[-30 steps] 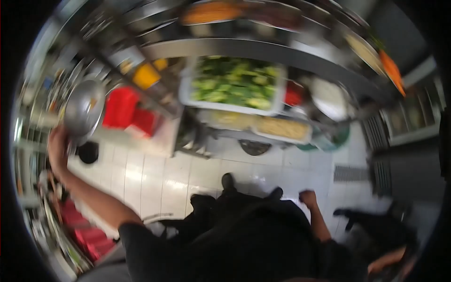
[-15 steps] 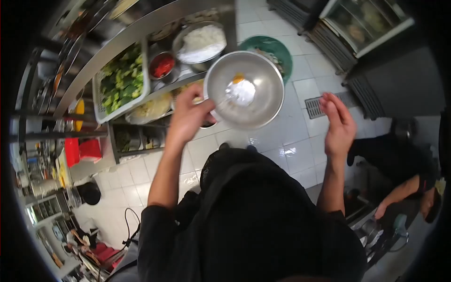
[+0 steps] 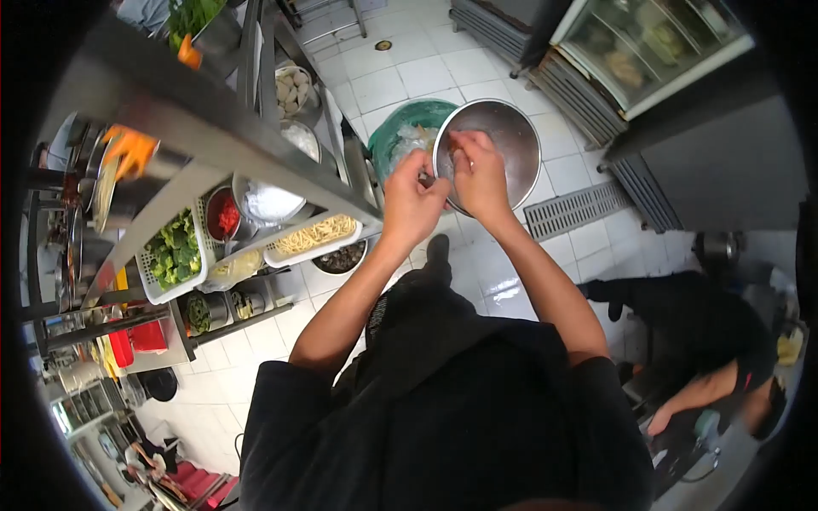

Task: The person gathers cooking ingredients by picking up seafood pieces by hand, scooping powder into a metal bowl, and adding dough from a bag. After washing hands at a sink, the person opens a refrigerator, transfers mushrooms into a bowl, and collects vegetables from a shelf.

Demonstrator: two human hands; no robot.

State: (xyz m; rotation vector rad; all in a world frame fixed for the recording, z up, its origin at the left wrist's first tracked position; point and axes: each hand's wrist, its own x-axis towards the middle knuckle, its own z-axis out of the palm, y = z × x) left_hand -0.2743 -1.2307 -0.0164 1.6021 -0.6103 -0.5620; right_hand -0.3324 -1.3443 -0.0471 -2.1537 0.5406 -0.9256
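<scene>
A steel mixing bowl [image 3: 515,162] is held tilted in front of me, its left side overlapping the green tub [image 3: 383,136] on the floor. My left hand [image 3: 413,200] is closed around the bowl's left rim. Over the mouth of the bowl is my right hand [image 3: 483,175], its fingers curled together near the inner left wall. Whatever those fingers hold, if anything, is hidden. Pale, clear plastic-like scraps [image 3: 415,140] lie in the tub. Most of the bowl's bottom is blocked by my right hand.
A steel shelf unit stands at left, with a basket of broccoli [image 3: 175,255], a bowl of chopped red pieces [image 3: 226,217], a bowl of white stuff [image 3: 271,200] and a tray of noodles [image 3: 315,234]. A floor drain [image 3: 575,209] lies at right. A co-worker [image 3: 707,332] bends at far right.
The bowl has moved right and tilted, so the yellow spot and white patch inside no longer show. My right hand has come in from the right to the bowl. The view has shifted.
</scene>
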